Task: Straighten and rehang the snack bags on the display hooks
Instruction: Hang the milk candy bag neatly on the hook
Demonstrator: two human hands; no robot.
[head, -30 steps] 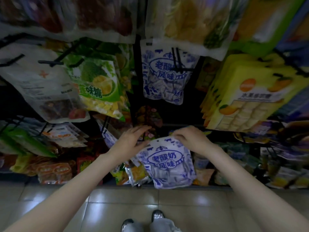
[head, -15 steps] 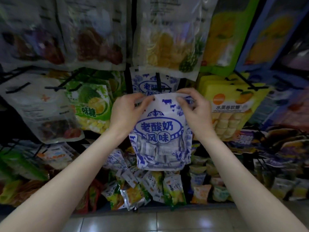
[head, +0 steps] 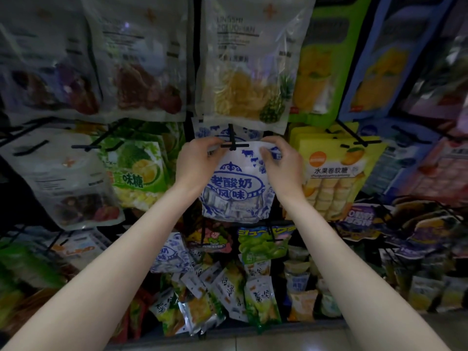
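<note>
A blue-and-white snack bag [head: 236, 191] with cow prints hangs between my hands in front of the rack. My left hand [head: 196, 160] pinches its top left corner and my right hand [head: 281, 163] pinches its top right corner. The bag's top edge sits at the tip of a black display hook [head: 231, 144], whose crossbar lies over the bag's upper middle. Another bag of the same kind [head: 202, 129] hangs behind on that hook, mostly hidden.
A pineapple bag [head: 248, 72] hangs just above the hook. A green durian candy bag [head: 136, 173] hangs to the left, yellow roll-cake bags [head: 331, 171] to the right. Several small bags [head: 215, 287] are piled low down, with one blue-and-white bag [head: 172, 254] among them.
Both hands have lifted the blue-and-white bag from the low pile up to the hook. Its top edge now meets the hook's tip, and the view has tilted upward.
</note>
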